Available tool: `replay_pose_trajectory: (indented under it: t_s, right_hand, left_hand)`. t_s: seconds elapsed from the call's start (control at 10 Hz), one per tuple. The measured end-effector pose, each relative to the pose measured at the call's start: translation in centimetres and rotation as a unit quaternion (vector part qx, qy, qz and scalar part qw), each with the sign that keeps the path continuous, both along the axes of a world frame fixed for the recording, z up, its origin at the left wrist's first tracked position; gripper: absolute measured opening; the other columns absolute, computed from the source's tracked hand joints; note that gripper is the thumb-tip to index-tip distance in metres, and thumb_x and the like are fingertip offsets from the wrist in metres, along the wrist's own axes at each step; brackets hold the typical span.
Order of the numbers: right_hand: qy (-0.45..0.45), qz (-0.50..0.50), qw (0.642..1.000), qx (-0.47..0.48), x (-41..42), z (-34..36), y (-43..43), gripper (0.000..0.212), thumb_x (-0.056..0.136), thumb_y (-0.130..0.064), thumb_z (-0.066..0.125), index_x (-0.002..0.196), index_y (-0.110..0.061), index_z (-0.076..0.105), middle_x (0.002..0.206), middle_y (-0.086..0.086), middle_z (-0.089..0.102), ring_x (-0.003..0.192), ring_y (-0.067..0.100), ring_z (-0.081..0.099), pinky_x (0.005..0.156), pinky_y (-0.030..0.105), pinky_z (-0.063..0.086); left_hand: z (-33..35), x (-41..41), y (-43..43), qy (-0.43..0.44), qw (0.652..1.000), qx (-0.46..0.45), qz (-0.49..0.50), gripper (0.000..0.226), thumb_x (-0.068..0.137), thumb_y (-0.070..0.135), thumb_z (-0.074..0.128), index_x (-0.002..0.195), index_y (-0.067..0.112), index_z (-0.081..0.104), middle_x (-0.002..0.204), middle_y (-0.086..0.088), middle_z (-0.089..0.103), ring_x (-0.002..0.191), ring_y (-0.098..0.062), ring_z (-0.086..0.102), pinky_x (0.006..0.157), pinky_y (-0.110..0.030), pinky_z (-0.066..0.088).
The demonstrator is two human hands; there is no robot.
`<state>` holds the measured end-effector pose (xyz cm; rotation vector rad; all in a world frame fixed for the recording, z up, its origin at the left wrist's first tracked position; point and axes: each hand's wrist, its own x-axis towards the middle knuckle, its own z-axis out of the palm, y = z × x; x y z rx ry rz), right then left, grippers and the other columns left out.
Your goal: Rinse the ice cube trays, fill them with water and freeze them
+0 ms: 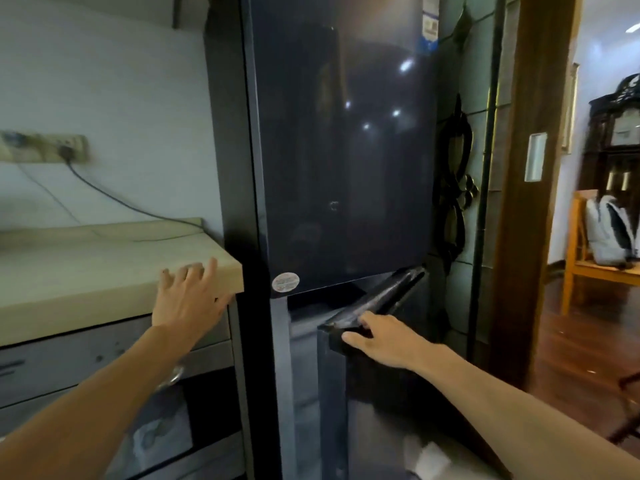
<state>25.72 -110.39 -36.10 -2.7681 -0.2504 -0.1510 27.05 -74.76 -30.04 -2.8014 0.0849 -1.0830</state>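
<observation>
Your left hand (pixel 188 296) spreads open-fingered against the countertop (pixel 104 271) corner at left; your right hand (pixel 384 337) grips the ajar lower fridge door (pixel 334 393) by its top edge.

Two hands of mine: left hand (pixel 190 292) at 8 o'clock, right hand (pixel 377 337) at 5. One fridge (pixel 228 168) with two doors: upper door (pixel 346 150) at 12, lower door (pixel 384 296) at 6. One sticker (pixel 285 282), one counter (pixel 104 271), one chair (pixel 581 268), one backpack (pixel 609 233).
</observation>
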Motion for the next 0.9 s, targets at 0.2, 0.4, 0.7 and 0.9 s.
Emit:
replay_pose_trajectory:
  t_s: [0.2, 0.4, 0.7, 0.9]
  right_hand:
    - [0.019, 0.071, 0.993, -0.096, 5.1, -3.4, 6.1, 0.088, 0.096, -0.067, 0.05, 0.164, -0.02, 0.017, 0.172, -0.001, -0.004, 0.155, 0.038, 0.015, 0.123, 0.045, 0.024]
    - [0.007, 0.075, 0.991, -0.108, 8.7, -4.3, 9.9, 0.094, 0.099, -0.062, 0.049, 0.164, -0.022, -0.005, 0.17, -0.001, -0.019, 0.156, 0.037, 0.009, 0.119, 0.05, 0.031]
    - [-0.048, 0.051, 0.993, -0.095, 9.4, -6.1, 10.4, 0.096, 0.097, -0.062, 0.052, 0.164, -0.023, -0.005, 0.17, -0.003, -0.02, 0.154, 0.035, 0.016, 0.114, 0.046, 0.041]
    - [-0.034, 0.081, 0.995, 0.036, 7.8, -1.9, 9.9, 0.087, 0.096, -0.054, 0.061, 0.164, -0.025, 0.015, 0.17, -0.002, 0.017, 0.153, 0.024, 0.026, 0.119, 0.039, 0.033]
  left_hand:
    - [-1.2, 0.0, 1.5, -0.007, 1.0, 0.008, -0.023, 0.078, 0.093, 0.06, 0.053, 0.15, 0.008, 0.039, 0.149, -0.01, 0.046, 0.139, -0.031, 0.041, 0.12, -0.05, 0.024]
    - [-2.1, 0.4, 2.5, -0.009, 0.999, 0.024, -0.031, 0.083, 0.095, 0.065, 0.04, 0.157, 0.013, 0.023, 0.159, -0.006, 0.033, 0.149, -0.026, 0.027, 0.125, -0.048, 0.015]
    - [-3.4, 1.6, 2.9, -0.05, 0.998, 0.018, -0.044, 0.079, 0.094, 0.065, 0.042, 0.153, 0.015, 0.028, 0.153, -0.005, 0.04, 0.144, -0.027, 0.033, 0.126, -0.048, 0.016]
    - [-2.9, 0.5, 2.9, -0.029, 0.998, -0.001, -0.054, 0.078, 0.099, 0.062, 0.039, 0.159, 0.016, 0.02, 0.164, -0.005, 0.027, 0.154, -0.026, 0.017, 0.128, -0.047, 0.006]
